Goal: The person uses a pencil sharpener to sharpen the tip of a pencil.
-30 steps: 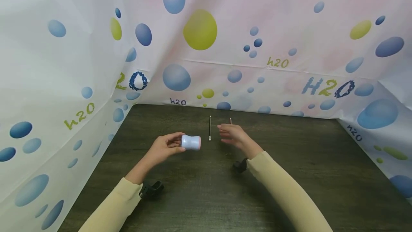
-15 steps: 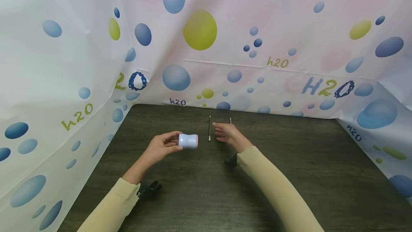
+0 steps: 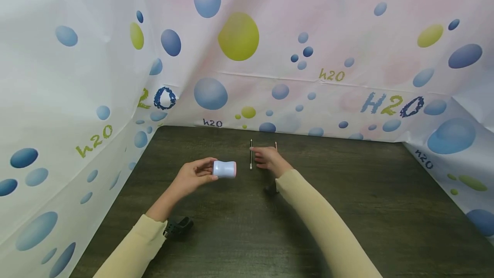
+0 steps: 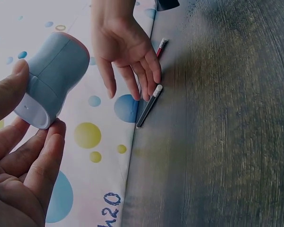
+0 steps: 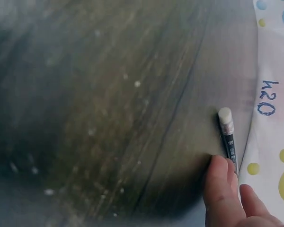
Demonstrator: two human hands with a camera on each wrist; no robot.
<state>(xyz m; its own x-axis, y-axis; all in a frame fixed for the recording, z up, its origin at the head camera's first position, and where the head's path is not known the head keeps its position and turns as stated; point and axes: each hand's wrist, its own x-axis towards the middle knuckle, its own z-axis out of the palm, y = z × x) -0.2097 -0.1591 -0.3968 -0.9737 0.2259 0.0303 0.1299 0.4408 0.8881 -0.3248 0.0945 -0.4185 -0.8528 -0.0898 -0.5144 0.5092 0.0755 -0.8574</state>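
My left hand (image 3: 192, 176) holds a small light-blue waisted container (image 3: 224, 169) with a pink end between thumb and fingers, above the table. The left wrist view shows the pale, hollow end of the container (image 4: 52, 78) tilted down. A black pencil (image 3: 251, 164) with a white eraser lies on the table, eraser end toward me. My right hand (image 3: 269, 160) reaches over beside this pencil, fingers fairly straight. Its fingertips overlap the pencil in the head view. From the right wrist, the fingertips (image 5: 218, 175) sit right at the pencil (image 5: 230, 146), below its eraser.
A second, red pencil (image 4: 162, 47) lies to the right, mostly hidden behind my right hand in the head view. The dark wooden table (image 3: 370, 200) meets a white sheet (image 3: 339, 33) printed with bubbles, which rises at the back and both sides.
My right hand has moved left, from beside the black pencil to over it. The left hand has shifted slightly left with the container.
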